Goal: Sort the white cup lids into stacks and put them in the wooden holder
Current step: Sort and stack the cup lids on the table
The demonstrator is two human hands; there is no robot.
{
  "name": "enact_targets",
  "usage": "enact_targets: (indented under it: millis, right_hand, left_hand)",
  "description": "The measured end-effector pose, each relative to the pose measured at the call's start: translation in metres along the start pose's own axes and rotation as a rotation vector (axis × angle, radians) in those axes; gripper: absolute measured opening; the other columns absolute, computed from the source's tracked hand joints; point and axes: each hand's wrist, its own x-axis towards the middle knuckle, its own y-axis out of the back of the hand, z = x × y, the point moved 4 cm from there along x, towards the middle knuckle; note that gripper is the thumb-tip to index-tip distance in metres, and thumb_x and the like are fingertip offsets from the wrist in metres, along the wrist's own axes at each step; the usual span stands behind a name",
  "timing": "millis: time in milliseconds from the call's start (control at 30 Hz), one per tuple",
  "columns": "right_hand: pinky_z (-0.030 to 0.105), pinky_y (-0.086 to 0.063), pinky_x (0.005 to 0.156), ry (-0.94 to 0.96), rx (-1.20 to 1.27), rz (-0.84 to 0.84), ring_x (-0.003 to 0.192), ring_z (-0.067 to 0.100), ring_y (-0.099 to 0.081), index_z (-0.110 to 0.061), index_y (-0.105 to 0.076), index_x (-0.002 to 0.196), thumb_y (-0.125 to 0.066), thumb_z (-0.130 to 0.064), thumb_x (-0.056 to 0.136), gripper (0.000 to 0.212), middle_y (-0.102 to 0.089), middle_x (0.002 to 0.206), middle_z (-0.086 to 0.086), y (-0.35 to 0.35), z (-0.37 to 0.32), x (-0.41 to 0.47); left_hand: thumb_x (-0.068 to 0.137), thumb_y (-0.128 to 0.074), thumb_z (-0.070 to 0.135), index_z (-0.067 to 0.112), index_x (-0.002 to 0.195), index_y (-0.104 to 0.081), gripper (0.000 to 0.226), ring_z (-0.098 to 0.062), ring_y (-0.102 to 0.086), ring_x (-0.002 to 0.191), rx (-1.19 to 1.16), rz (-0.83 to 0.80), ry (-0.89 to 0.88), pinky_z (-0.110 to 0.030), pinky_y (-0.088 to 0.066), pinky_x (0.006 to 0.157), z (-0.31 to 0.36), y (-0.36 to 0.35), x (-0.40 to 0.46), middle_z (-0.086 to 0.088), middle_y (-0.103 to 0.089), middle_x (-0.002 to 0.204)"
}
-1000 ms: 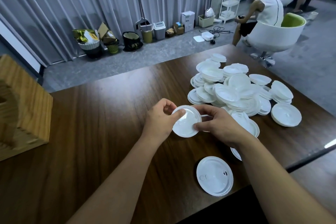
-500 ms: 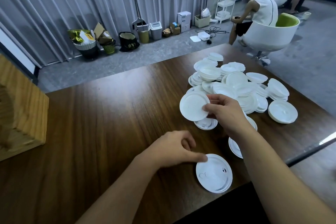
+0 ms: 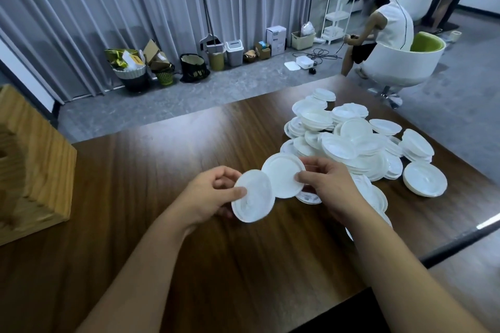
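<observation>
My left hand (image 3: 209, 196) pinches a white lid (image 3: 253, 196) by its left edge, thumb on its face, above the middle of the table. My right hand (image 3: 328, 188) pinches a second white lid (image 3: 282, 174) by its right edge; the left-hand lid overlaps the lower left of this one. A big loose pile of white lids (image 3: 349, 138) lies on the table behind and right of my hands. The wooden holder (image 3: 32, 159) stands at the table's left edge, partly out of frame.
The dark wooden table (image 3: 162, 159) ends at a front right edge near my right forearm. A small stack of lids (image 3: 424, 178) lies apart at the pile's right. Beyond the table a person sits in a white chair (image 3: 400, 62); bins stand along the curtain.
My left hand picked up the lid that lay near the front edge and raised it. My right hand brought its lid down and left, so the two lids now overlap.
</observation>
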Motion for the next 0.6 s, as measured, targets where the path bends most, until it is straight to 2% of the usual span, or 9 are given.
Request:
enact_targets:
  millis: [67,133,233,367,467,533,600]
  right_hand:
    - [0.044,-0.065,0.092,-0.03,0.027,-0.065,0.101,0.023,-0.081,-0.023,-0.084,0.109,-0.078,-0.003,0.09,0.029,-0.084,0.106,0.001,-0.014,0.002,0.0]
    - [0.04,-0.065,0.092,-0.047,0.048,-0.16,0.104,0.025,-0.08,-0.025,-0.086,0.108,-0.079,-0.005,0.091,0.027,-0.084,0.109,0.003,-0.03,0.003,0.001]
    - [0.03,-0.064,0.085,-0.04,0.045,-0.27,0.105,0.022,-0.08,-0.029,-0.086,0.111,-0.077,-0.011,0.096,0.025,-0.083,0.114,0.002,-0.052,0.001,0.001]
    - [0.035,-0.064,0.092,-0.073,0.062,-0.369,0.115,0.023,-0.077,-0.027,-0.085,0.118,-0.066,-0.025,0.104,0.024,-0.081,0.123,0.005,-0.079,0.002,0.003]
    - [0.035,-0.063,0.094,-0.09,0.076,-0.476,0.122,0.022,-0.075,-0.022,-0.082,0.125,-0.063,-0.042,0.102,0.036,-0.079,0.129,0.007,-0.102,-0.003,0.001]
    - [0.036,-0.063,0.097,-0.069,0.062,-0.5,0.122,0.024,-0.075,-0.02,-0.082,0.125,-0.071,-0.043,0.1,0.036,-0.079,0.128,0.008,-0.113,-0.006,-0.001]
    - [0.041,-0.063,0.1,-0.056,0.071,-0.489,0.121,0.027,-0.075,-0.017,-0.083,0.123,-0.077,-0.035,0.1,0.03,-0.08,0.126,0.01,-0.123,-0.007,-0.001]
  left_hand:
    - [0.084,-0.092,0.022,0.03,0.094,-0.081,0.017,-0.019,-0.078,0.085,-0.059,0.099,-0.043,-0.034,-0.063,0.067,0.007,0.009,0.002,-0.002,-0.082,0.093]
    - [0.086,-0.091,0.019,0.023,0.091,-0.079,0.013,-0.015,-0.073,0.08,-0.018,0.269,-0.088,-0.032,-0.061,0.072,0.009,0.014,0.005,0.003,-0.078,0.082]
    - [0.092,-0.084,0.028,0.029,0.091,-0.073,0.012,-0.007,-0.067,0.08,0.096,0.425,-0.168,-0.014,-0.051,0.062,0.007,0.014,0.003,0.014,-0.072,0.082]
    - [0.101,-0.068,0.038,0.034,0.1,-0.058,0.011,-0.008,-0.065,0.095,0.296,0.46,-0.162,-0.007,-0.043,0.052,-0.002,0.019,-0.002,0.014,-0.067,0.104]
    - [0.105,-0.062,0.036,0.034,0.103,-0.051,0.011,-0.007,-0.062,0.09,0.331,0.523,-0.175,-0.002,-0.043,0.055,-0.009,0.03,-0.007,0.014,-0.062,0.102]
    - [0.104,-0.064,0.037,0.037,0.105,-0.052,0.012,-0.005,-0.062,0.089,0.314,0.567,-0.214,0.0,-0.044,0.06,-0.011,0.038,-0.013,0.016,-0.063,0.1]
    - [0.102,-0.068,0.04,0.042,0.104,-0.053,0.015,-0.002,-0.065,0.093,0.263,0.602,-0.242,-0.003,-0.047,0.062,-0.012,0.05,-0.019,0.019,-0.065,0.103]
